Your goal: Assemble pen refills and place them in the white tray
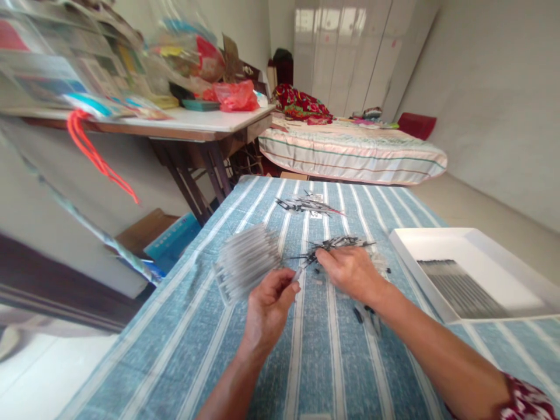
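My left hand (272, 297) is closed in a pinch on a slim, greyish tube that looks like a pen barrel (299, 274). Just to its right, my right hand (350, 269) has its fingers pressed together at the near edge of a loose pile of thin black and clear pen parts (350, 241); what they grip is blurred against the pile. Left of both hands, a stack of pale grey pen barrels (249, 259) lies in a rack-like holder. Small caps and clear pieces (370, 319) lie beneath my right forearm.
A white open box (503, 256) on the right holds a row of grey pens with dark ends (459, 289). Further back on the striped tablecloth (210, 356) lies another bundle of thin refills (308, 204). A cluttered side table (184, 125) stands left; a bed (350, 149) is beyond.
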The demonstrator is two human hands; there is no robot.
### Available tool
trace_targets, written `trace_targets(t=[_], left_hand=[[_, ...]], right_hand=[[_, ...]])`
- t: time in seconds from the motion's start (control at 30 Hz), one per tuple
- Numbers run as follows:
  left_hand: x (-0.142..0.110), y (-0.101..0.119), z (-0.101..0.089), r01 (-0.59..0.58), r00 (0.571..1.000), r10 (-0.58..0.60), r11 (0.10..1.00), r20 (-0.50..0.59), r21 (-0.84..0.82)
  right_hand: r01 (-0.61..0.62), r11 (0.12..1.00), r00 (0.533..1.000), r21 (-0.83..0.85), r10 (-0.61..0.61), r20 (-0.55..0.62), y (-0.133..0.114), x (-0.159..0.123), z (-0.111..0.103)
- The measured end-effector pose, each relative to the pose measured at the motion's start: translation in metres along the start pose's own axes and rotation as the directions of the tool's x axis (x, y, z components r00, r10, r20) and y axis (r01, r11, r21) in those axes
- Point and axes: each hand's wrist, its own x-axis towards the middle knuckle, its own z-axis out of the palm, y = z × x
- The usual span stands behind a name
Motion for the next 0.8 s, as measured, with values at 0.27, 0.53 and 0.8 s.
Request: trace_targets(t=[0.27, 0.53, 0.8], left_hand=[[-0.001, -0.003, 0.001, 0.001, 0.999, -0.002, 0.999, 0.032, 0.04], [-0.002, 0.006, 0.006, 0.119, 0.993, -0.12, 0.993, 0.021, 0.013], [-0.004, 0.014, 0.007, 0.281, 0.955, -0.262, 0.949, 0.136, -0.146]], right_hand=[[0.006, 0.999, 0.984, -0.04, 0.002, 0.179, 0.003, 0.002, -0.009], [0.146, 0.988, 0.969, -0.054, -0.132, 0.208, -0.001, 0.005, -0.018], [0.221, 0.974, 0.963, 0.048, -0.226, 0.145, 0.004, 0.005, -0.02]])
